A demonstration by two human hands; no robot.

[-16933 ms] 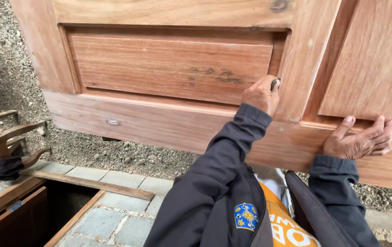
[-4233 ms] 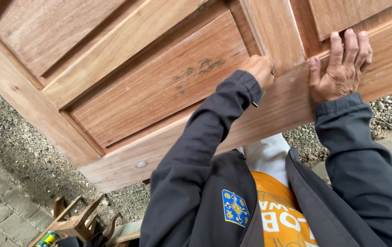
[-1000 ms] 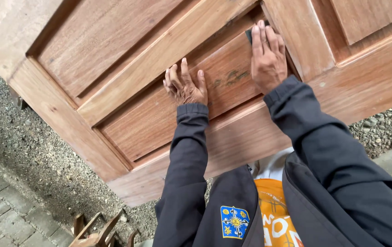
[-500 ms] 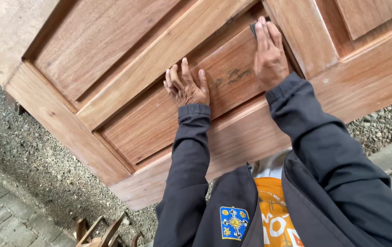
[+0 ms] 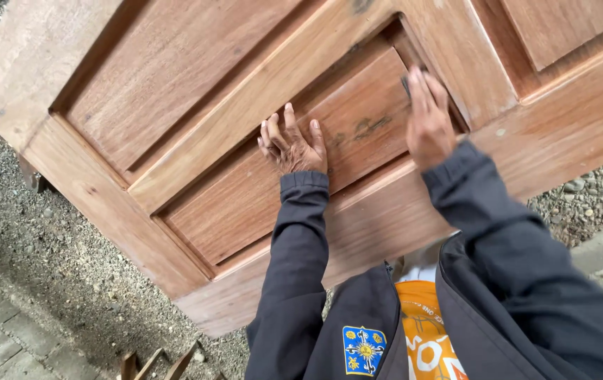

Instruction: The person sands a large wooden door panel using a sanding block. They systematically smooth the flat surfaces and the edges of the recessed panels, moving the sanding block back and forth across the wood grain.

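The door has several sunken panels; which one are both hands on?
The middle panel, the one with dark smudges. The left hand lies flat on it; the right hand presses its upper corner.

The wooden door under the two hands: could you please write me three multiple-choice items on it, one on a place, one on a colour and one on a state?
1. Where does the left hand rest?
A. on the sunken panel of the door
B. on the gravel
C. on the paving

2. What colour are the sleeves?
A. white
B. dark grey
C. red

3. How are the fingers of the left hand?
A. curled in a fist
B. spread flat
C. pinching a screw

Answers: 1 A, the palm lies on the panel by a dark stain; 2 B, both arms wear dark grey; 3 B, the fingers fan out on the wood, while the right hand presses near the panel's corner.
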